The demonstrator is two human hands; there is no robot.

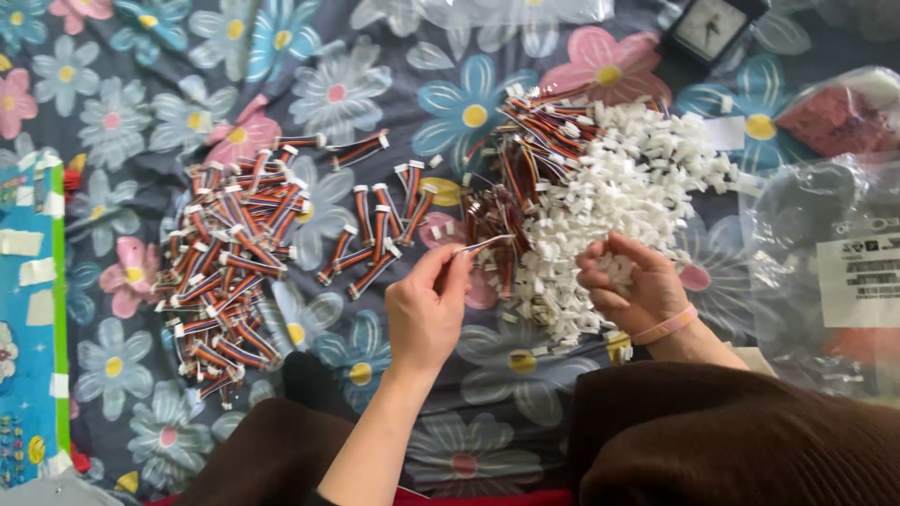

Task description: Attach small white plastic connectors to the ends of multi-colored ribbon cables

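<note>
My left hand [427,309] pinches the end of a short wire bundle [487,244] that reaches toward a heap of loose wires [525,141]. My right hand [630,286] rests in a big pile of small white plastic connectors [637,178], its fingers curled around a few of them. To the left lies a heap of finished wire pieces with white connectors [234,272], and several more lie in a loose row [375,234] near my left hand. A pink band [667,326] circles my right wrist.
Everything sits on a dark cloth with large flower prints [112,122]. A blue box [33,319] stands at the left edge. Clear plastic bags [834,253] lie at the right, and a small black clock [708,28] at the top. My brown-clad knees [731,431] fill the bottom.
</note>
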